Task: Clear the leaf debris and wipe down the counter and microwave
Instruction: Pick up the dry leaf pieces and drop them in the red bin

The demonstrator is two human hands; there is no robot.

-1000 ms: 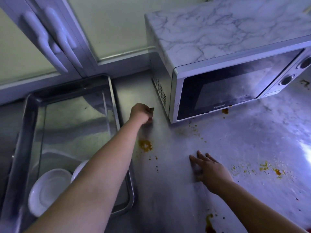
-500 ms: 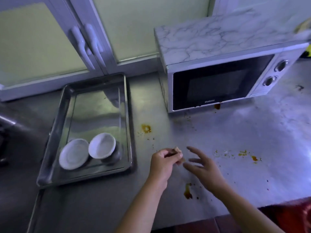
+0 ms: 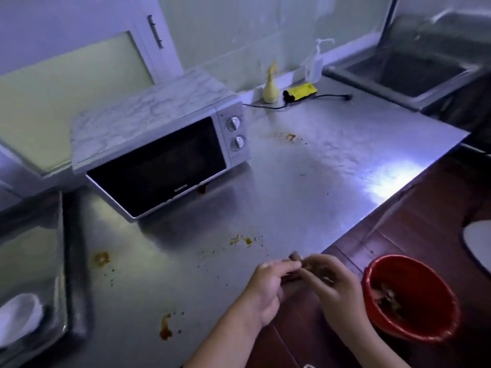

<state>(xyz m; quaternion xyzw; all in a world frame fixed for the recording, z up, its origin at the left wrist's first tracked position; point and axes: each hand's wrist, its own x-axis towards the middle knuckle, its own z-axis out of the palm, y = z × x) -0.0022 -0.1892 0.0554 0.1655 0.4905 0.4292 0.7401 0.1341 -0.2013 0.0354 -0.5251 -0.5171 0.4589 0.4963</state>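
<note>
My left hand (image 3: 268, 288) and my right hand (image 3: 332, 285) meet at the front edge of the steel counter (image 3: 305, 181), fingertips together, pinching a small brown leaf scrap (image 3: 295, 257) between them. A silver microwave (image 3: 159, 160) with a marble-patterned top and a dark door stands at the back left. Orange-brown stains and crumbs lie on the counter: one smear (image 3: 164, 326) near the front, one blotch (image 3: 102, 258) at the left, specks (image 3: 245, 240) ahead of my hands and more (image 3: 289, 136) beside the microwave's dials.
A red bucket (image 3: 409, 301) holding brown debris stands on the floor right of my hands. A steel tray (image 3: 34, 261) with a white bowl (image 3: 18, 317) lies at the left. A yellow bottle (image 3: 270, 87), a yellow device (image 3: 300, 91) with cable and a sink (image 3: 406, 73) sit at the back.
My left hand drew back from beside the microwave to the counter's front edge with the scrap. My right hand rose off the counter and met it. The view swung right, revealing the bucket.
</note>
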